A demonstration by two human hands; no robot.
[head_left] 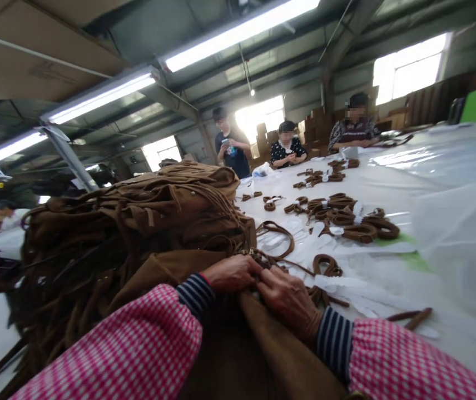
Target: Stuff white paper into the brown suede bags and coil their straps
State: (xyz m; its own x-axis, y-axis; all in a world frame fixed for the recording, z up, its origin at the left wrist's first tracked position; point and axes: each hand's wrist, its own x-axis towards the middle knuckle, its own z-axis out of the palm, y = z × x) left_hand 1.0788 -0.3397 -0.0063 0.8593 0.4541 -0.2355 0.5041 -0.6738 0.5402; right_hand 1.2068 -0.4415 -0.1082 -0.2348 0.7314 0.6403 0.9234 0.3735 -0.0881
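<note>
My left hand (234,273) and my right hand (288,300) meet near the middle of the view, both with fingers closed in a pinch. Below them hangs what looks like a brown suede bag (277,339), its top edge running down to the right under my right hand. A thin brown strap (290,244) with small metal fittings curves in to my fingertips from the table. The left fingers seem to hold the bag's edge and the right ones the strap end; the exact contact is hidden. Left of my hands rises a tall pile of brown suede bags (171,205).
Several coiled brown straps (363,230) with white wraps lie on the white table (442,283). White paper strips (358,289) are scattered right of my hands. Clear plastic sheeting (463,222) covers the right side. Several people (288,150) are at the far edge.
</note>
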